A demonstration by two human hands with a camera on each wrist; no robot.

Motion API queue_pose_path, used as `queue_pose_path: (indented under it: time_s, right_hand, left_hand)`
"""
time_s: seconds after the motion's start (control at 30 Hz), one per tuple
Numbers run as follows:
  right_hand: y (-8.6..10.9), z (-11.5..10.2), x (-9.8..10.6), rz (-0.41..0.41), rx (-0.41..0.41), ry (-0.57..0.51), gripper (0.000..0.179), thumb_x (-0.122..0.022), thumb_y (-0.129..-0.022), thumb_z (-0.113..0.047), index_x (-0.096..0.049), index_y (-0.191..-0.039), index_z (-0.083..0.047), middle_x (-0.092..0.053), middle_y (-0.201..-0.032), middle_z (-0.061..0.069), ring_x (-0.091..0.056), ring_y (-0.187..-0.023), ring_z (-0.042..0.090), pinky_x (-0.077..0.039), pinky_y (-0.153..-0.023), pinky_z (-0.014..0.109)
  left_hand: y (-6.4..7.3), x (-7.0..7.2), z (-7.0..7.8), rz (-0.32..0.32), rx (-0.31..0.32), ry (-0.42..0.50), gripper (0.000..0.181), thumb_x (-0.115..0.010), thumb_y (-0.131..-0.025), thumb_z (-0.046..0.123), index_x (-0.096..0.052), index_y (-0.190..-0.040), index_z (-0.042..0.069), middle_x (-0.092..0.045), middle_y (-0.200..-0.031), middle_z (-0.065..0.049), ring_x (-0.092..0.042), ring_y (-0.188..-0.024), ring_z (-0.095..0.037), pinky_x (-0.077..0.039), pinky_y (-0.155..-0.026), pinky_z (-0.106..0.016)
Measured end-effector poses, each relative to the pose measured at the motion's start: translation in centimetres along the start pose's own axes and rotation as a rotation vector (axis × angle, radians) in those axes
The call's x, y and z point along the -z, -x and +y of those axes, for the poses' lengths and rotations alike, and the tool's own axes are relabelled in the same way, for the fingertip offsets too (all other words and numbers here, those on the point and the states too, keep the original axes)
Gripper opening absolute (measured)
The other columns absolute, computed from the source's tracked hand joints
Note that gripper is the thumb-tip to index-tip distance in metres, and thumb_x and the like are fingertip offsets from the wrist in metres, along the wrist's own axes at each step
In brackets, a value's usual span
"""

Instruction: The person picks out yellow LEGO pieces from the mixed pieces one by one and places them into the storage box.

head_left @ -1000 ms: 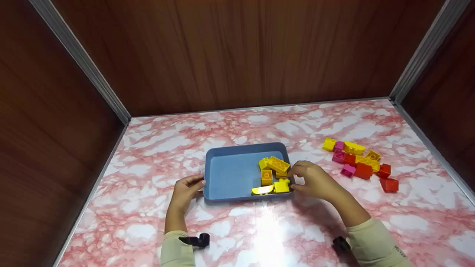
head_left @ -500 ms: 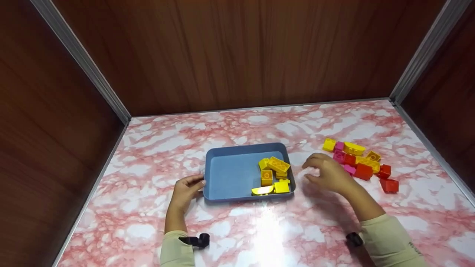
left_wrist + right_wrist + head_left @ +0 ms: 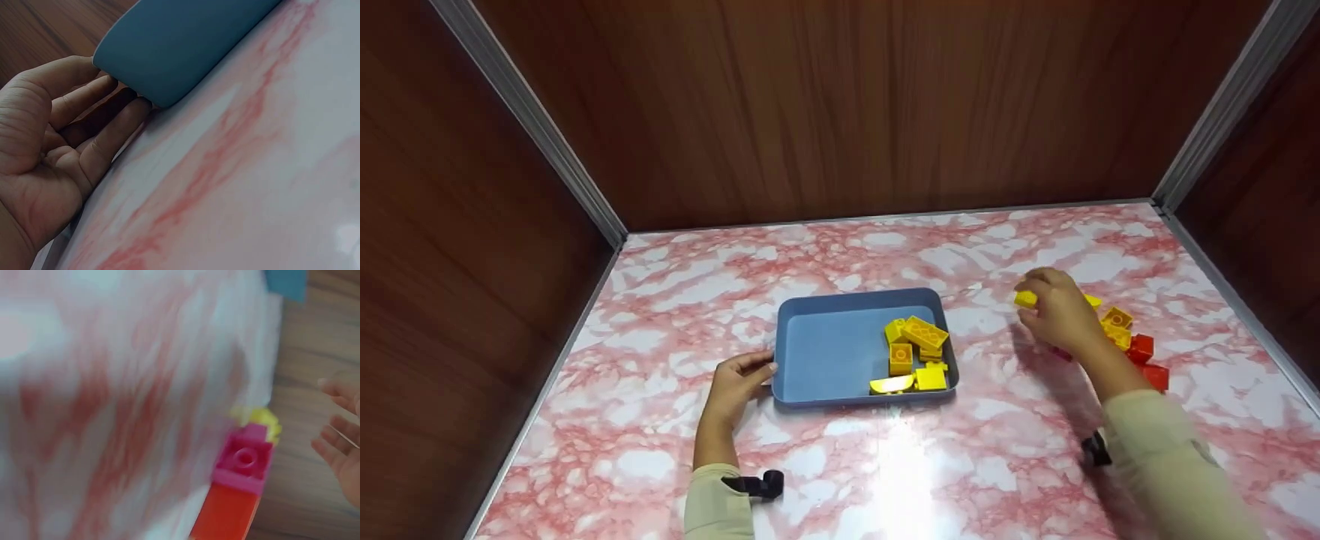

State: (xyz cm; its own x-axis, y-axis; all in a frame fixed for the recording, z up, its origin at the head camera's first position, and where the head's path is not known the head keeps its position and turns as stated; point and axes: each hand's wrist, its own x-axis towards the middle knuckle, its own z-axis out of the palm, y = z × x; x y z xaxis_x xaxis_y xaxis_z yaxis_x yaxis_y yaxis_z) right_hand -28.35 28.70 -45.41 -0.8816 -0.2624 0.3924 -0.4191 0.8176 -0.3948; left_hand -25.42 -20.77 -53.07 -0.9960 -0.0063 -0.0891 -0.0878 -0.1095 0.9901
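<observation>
Hovering near yellow bricks (image 3: 1025, 299), the right hand (image 3: 1063, 313) gapes partway.

L sleeve (image 3: 718, 506) & R sleeve (image 3: 1174, 465) beige; blk L cam (image 3: 765, 485), blk R cam (image 3: 1097, 451); dk mark (image 3: 1204, 452), R sleeve.

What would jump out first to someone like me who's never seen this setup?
Probably the bright yellow toy bricks heaped in the right end of the blue tray, mid-picture in the head view. Next, the loose pile of bricks to the tray's right, partly hidden by the person's right hand reaching over it. The red-and-white marbled tabletop spreads beneath it all.
</observation>
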Motion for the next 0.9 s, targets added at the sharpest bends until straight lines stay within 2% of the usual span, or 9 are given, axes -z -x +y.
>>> queue_pose_path:
  time_s: [0.13, 0.23, 0.3, 0.63, 0.8, 0.9]
  right_hand:
    - [-1.2, 1.1, -0.3, -0.091, -0.138, 0.049, 0.039, -0.073, -0.082, -0.006, -0.061, -0.117, 0.007, -0.043, -0.133, 0.031, -0.038, -0.122, 0.051, -0.038, -0.102, 0.065]
    - [-2.1, 1.5, -0.5, -0.164, -0.203, 0.061, 0.042, -0.071, -0.086, -0.012, -0.059, -0.122, 0.007, -0.04, -0.136, 0.032, -0.037, -0.122, 0.05, -0.038, -0.102, 0.065]
    - [-2.5, 1.8, -0.7, -0.199, -0.216, 0.062, 0.041, -0.068, -0.087, -0.013, -0.059, -0.122, 0.008, -0.042, -0.133, 0.032, -0.039, -0.119, 0.049, -0.039, -0.101, 0.064]
    - [-3.2, 2.8, -1.5, -0.286, -0.244, 0.067, 0.038, -0.062, -0.088, -0.01, -0.06, -0.119, 0.012, -0.052, -0.122, 0.033, -0.046, -0.112, 0.05, -0.04, -0.101, 0.061]
    - [-3.3, 2.5, -2.0, -0.273, -0.18, 0.086, 0.029, -0.064, -0.087, -0.006, -0.066, -0.11, 0.011, -0.059, -0.106, 0.029, -0.053, -0.101, 0.045, -0.047, -0.092, 0.057]
    - [-3.4, 2.0, -2.3, -0.289, -0.166, 0.107, 0.026, -0.065, -0.088, -0.006, -0.067, -0.108, 0.009, -0.061, -0.104, 0.025, -0.055, -0.097, 0.042, -0.05, -0.089, 0.054]
  left_hand:
    - [-0.1, 0.0, 0.0, 0.001, 0.005, -0.017, 0.033, -0.069, -0.086, -0.004, -0.063, -0.116, -0.015, -0.067, -0.107, -0.019, -0.066, -0.081, -0.021, -0.061, -0.07, -0.035]
    - [0.2, -0.1, 0.3, -0.001, 0.004, -0.018, 0.033, -0.07, -0.085, -0.004, -0.063, -0.115, -0.015, -0.067, -0.104, -0.019, -0.067, -0.081, -0.021, -0.061, -0.07, -0.035]
    - [0.3, -0.1, 0.3, 0.0, -0.002, -0.018, 0.033, -0.07, -0.085, -0.004, -0.063, -0.115, -0.015, -0.068, -0.102, -0.018, -0.066, -0.081, -0.021, -0.061, -0.07, -0.035]
    - [0.1, -0.1, 0.0, 0.003, -0.011, -0.023, 0.035, -0.07, -0.085, -0.004, -0.061, -0.116, -0.017, -0.067, -0.107, -0.019, -0.067, -0.081, -0.018, -0.061, -0.07, -0.034]
    - [0.0, -0.1, 0.0, 0.008, -0.005, -0.015, 0.034, -0.07, -0.085, -0.006, -0.062, -0.115, -0.017, -0.067, -0.105, -0.02, -0.067, -0.08, -0.019, -0.061, -0.07, -0.034]
    - [0.1, -0.1, 0.0, 0.008, -0.008, -0.016, 0.033, -0.069, -0.085, -0.006, -0.062, -0.115, -0.017, -0.068, -0.103, -0.018, -0.066, -0.081, -0.019, -0.061, -0.07, -0.034]
